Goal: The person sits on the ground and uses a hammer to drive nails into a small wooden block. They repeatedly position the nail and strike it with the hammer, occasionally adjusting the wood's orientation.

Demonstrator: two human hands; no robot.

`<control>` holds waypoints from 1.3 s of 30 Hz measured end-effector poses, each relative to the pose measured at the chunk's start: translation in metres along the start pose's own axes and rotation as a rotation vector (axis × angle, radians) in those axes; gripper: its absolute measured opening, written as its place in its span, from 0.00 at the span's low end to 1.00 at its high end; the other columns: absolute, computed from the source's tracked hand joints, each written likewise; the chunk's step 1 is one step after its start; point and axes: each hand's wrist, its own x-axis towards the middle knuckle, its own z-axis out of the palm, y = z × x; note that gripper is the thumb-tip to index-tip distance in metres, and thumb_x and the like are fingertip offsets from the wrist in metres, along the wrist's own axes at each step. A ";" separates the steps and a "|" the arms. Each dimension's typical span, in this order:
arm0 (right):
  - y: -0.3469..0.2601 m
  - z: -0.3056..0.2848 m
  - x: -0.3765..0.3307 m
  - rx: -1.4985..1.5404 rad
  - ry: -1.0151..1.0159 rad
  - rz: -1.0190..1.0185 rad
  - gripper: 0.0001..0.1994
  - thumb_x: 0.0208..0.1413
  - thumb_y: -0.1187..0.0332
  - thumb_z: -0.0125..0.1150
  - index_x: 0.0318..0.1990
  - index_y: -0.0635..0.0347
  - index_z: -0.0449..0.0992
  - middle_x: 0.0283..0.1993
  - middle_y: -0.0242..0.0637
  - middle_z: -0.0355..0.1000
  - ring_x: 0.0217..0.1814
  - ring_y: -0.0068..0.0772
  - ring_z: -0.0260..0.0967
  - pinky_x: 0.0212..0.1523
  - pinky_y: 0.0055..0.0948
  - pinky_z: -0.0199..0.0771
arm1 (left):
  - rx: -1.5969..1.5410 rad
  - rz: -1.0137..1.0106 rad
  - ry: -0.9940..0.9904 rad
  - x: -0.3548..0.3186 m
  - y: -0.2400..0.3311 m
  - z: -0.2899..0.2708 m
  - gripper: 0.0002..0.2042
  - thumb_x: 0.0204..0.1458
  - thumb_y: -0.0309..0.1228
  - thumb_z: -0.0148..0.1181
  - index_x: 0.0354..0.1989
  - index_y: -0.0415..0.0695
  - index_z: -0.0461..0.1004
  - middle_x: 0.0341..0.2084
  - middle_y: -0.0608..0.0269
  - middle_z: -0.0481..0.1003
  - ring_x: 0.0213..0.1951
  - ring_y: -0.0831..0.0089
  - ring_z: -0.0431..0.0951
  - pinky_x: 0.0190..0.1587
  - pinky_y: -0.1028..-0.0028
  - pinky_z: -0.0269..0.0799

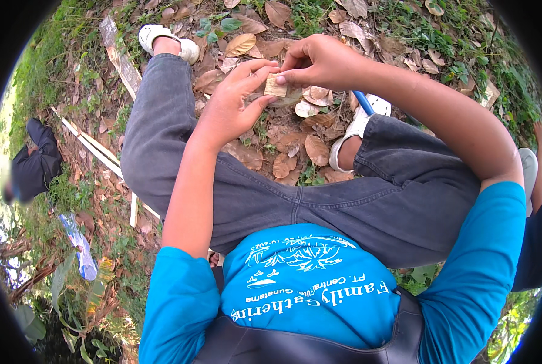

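Tan piece (277, 85): where is it?

Far from the shirt (307, 285), about mid-scene, between the two hands and above the leafy ground (283, 145).

And the hands?

The left hand (229, 106) is narrow on it, thumb at the near edge, fingers at the far edge. The right hand (324, 62) pinches its right side.

Anything that contains something?

The left clog (154, 35) and right clog (359, 126) each have a foot in them. A blue stick (362, 103) is beside the right one.

And farther left?

A crumpled plastic sheet or bag (84, 252); I cannot tell whether it holds anything.
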 end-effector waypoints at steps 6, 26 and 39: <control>-0.002 0.017 -0.004 -0.087 0.025 -0.010 0.16 0.55 0.56 0.73 0.36 0.62 0.83 0.28 0.34 0.78 0.29 0.24 0.74 0.31 0.29 0.73 | -0.032 -0.029 -0.057 -0.010 -0.001 -0.004 0.25 0.52 0.18 0.62 0.61 0.40 0.73 0.60 0.56 0.72 0.63 0.57 0.71 0.65 0.63 0.66; 0.039 -0.041 0.001 -0.129 0.197 0.220 0.24 0.64 0.43 0.61 0.32 0.58 0.76 0.23 0.28 0.73 0.28 0.18 0.75 0.30 0.24 0.76 | 0.106 -0.132 0.679 -0.031 -0.014 0.073 0.20 0.53 0.27 0.70 0.48 0.38 0.65 0.63 0.41 0.67 0.62 0.56 0.71 0.62 0.60 0.68; 0.136 -0.040 -0.018 -0.670 -0.300 0.404 0.20 0.56 0.49 0.65 0.45 0.55 0.83 0.45 0.45 0.81 0.51 0.47 0.78 0.52 0.44 0.76 | 0.038 0.054 0.635 0.029 -0.054 0.048 0.20 0.51 0.23 0.70 0.51 0.35 0.72 0.59 0.53 0.73 0.54 0.69 0.77 0.57 0.70 0.75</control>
